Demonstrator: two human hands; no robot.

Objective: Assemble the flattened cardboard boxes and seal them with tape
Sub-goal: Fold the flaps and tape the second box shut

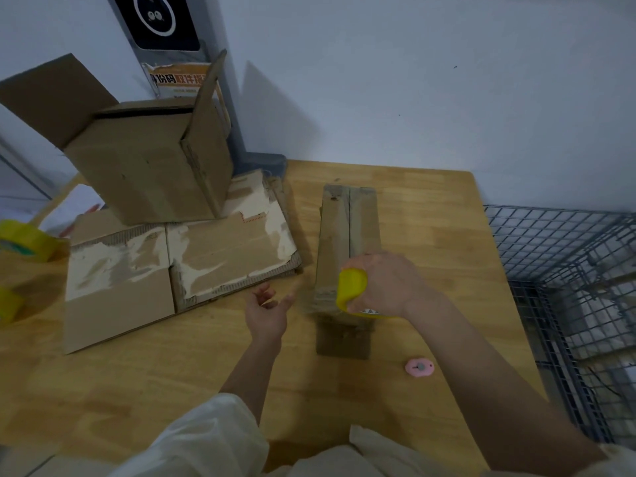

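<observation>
Wooden table (pixel 430 215): my right hand (pixel 385 284) grips tape (pixel 351 287) against the box (pixel 347 232) seam; left hand (pixel 266 313) hovers loose-fingered nearby.

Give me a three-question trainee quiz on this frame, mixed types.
1. True or false: the right hand grips the yellow tape roll at the narrow box.
2. The left hand is: A) holding the pink cutter, B) holding nothing, C) pressing the flattened boxes.
3. What stands on the flattened boxes?

Key: 1 true; 2 B; 3 an assembled box, flaps open.
</observation>
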